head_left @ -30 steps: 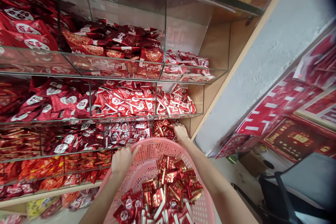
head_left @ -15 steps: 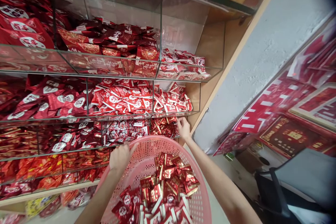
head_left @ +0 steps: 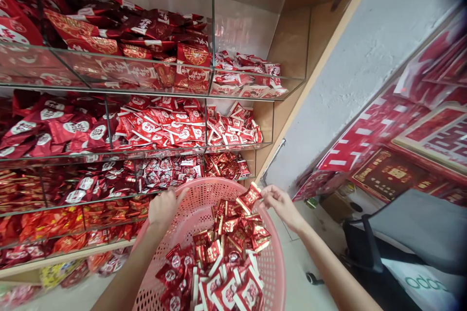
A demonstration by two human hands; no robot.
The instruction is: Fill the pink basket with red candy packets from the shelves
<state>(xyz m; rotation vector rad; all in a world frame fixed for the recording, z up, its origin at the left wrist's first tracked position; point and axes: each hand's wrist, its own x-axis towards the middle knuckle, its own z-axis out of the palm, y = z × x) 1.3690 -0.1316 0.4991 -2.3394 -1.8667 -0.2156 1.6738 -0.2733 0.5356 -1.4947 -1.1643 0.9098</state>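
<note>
Left hand [head_left: 163, 209]: closed on the rim of a round, pink, perforated plastic basket [head_left: 278, 267], which extends right of that grip. One roughly rectangular red-and-gold foil packet [head_left: 249, 198] (shiny, gold-edged): over the basket, immediately left of the second grip. Right hand [head_left: 280, 203]: fingertips pinching the packet's right end.

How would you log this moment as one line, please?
Left hand: gripping pink basket; Right hand: holding red-and-gold packet over basket; Basket contents: wrapped red packets
</note>
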